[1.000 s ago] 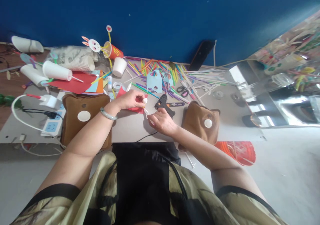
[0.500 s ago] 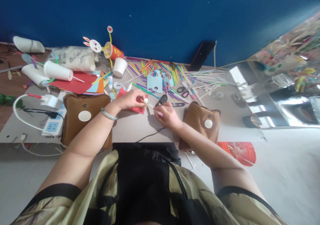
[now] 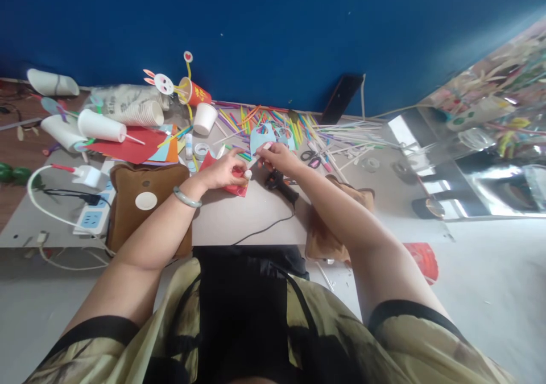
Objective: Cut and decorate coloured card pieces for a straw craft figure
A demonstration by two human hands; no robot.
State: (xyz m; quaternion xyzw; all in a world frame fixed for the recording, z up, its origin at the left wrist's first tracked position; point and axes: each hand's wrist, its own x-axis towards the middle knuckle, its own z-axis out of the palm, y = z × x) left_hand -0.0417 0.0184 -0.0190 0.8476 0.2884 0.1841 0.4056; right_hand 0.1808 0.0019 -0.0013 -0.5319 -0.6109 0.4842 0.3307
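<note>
My left hand (image 3: 224, 172) is closed in a pinch around a small white round-topped piece (image 3: 248, 174), whose exact kind is too small to make out. Beneath those fingers lies red paper (image 3: 236, 190), partly covered by the hand. My right hand (image 3: 277, 157) grips a slim whitish pen-like stick (image 3: 254, 160), slanting down to the left towards the left fingertips; a pinkish-white end shows above the fingers. Just below the right hand, a black glue gun (image 3: 282, 188) with orange parts rests on the table, its cord running towards the front edge.
Scissors (image 3: 314, 159), a light blue paper cutout (image 3: 261, 136) and many coloured sticks (image 3: 239, 116) lie behind the hands. Brown cushion-like pouches (image 3: 147, 224) flank the work area. Paper cups (image 3: 205, 118), a rabbit-faced figure (image 3: 163, 83) and a power strip (image 3: 94, 213) are at left.
My right hand has moved up and away from the table's front edge, carrying the stick and uncovering the glue gun. The left hand keeps nearly the same place, still pinching the white piece.
</note>
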